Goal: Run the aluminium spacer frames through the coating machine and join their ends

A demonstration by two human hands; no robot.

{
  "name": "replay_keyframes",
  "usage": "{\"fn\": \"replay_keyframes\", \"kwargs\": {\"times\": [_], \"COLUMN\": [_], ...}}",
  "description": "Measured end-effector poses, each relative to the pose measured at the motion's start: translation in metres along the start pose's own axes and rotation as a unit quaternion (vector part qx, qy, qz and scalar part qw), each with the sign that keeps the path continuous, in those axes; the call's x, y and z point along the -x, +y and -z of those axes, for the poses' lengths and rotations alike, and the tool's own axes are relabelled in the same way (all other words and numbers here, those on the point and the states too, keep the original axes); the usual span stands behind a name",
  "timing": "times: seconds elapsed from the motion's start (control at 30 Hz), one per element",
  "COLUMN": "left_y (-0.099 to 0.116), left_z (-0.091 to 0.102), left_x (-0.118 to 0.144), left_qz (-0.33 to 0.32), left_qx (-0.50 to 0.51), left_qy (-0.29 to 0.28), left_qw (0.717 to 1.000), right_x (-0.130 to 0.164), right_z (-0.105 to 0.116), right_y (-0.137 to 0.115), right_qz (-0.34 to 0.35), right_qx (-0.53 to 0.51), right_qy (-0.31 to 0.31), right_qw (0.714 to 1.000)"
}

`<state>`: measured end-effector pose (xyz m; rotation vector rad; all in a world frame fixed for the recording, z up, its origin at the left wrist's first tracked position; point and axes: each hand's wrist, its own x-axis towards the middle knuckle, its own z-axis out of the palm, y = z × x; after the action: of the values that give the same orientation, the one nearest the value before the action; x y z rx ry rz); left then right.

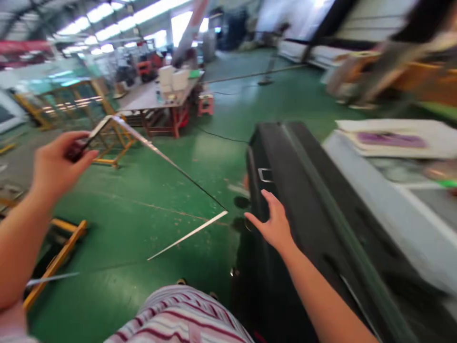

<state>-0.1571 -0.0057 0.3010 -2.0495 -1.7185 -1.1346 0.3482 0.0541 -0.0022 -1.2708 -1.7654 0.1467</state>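
left hand, at ten o'clock, fingers gripping a thin metal frame; right hand, fingers spread, touches the black machine at three o'clock.

Green painted floor, scuffed, with pale marks near centre. At 11 o'clock, a counter on red legs carries stacked white containers; a small red stool stands just beside its right end. Yellow metal racks stand at 10 o'clock, and a further yellow stand lies low at 8 o'clock. A black cable runs across the floor between the counter and the centre. At 3 o'clock, a grey-white surface bears flat white sheets, one with a purple patch. At 1 o'clock, blurred tan and orange items, detail not discernible. Skylights at 12 o'clock.
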Motion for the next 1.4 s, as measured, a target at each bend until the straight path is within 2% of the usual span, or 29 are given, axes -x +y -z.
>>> {"fn": "replay_keyframes", "kwargs": {"times": [0.07,0.17,0.23,0.33,0.43,0.67,0.8,0.9,1.03,1.13,1.4], "left_y": [-0.013,-0.014,-0.008,-0.002,-0.001,0.008,0.02,0.026,0.033,0.038,0.049], "left_z": [0.018,0.022,0.023,0.029,0.034,0.034,0.04,0.045,0.049,0.052,0.066], "left_x": [0.012,0.017,0.018,0.024,0.032,0.042,0.043,0.045,0.049,0.051,0.054], "left_qz": [-0.009,-0.079,-0.118,-0.135,-0.132,-0.102,-0.118,-0.138,-0.157,-0.147,-0.082], "left_qx": [-0.056,-0.086,-0.113,-0.148,-0.164,-0.164,-0.12,-0.09,-0.073,-0.053,0.047], "left_qy": [0.045,0.089,0.112,0.125,0.122,0.126,0.084,0.054,0.065,0.065,0.001], "left_qw": [0.997,0.989,0.98,0.972,0.97,0.973,0.982,0.985,0.983,0.986,0.996], "right_x": [-0.028,-0.057,-0.067,-0.063,-0.045,0.004,0.026,0.039,0.052,0.06,0.078], "right_z": [-0.05,-0.1,-0.121,-0.139,-0.146,-0.154,-0.155,-0.153,-0.153,-0.153,-0.153], "right_y": [-0.044,-0.097,-0.122,-0.146,-0.157,-0.166,-0.172,-0.176,-0.18,-0.181,-0.182], "right_qz": [0.039,0.075,0.076,0.011,-0.058,-0.099,-0.134,-0.152,-0.169,-0.18,-0.185], "right_qx": [-0.05,-0.124,-0.171,-0.194,-0.189,-0.219,-0.245,-0.249,-0.254,-0.267,-0.265], "right_qy": [-0.037,-0.077,-0.108,-0.11,-0.067,-0.031,-0.008,-0.004,-0.004,-0.007,-0.011], "right_qw": [0.997,0.986,0.976,0.975,0.978,0.97,0.96,0.956,0.952,0.947,0.946]}}
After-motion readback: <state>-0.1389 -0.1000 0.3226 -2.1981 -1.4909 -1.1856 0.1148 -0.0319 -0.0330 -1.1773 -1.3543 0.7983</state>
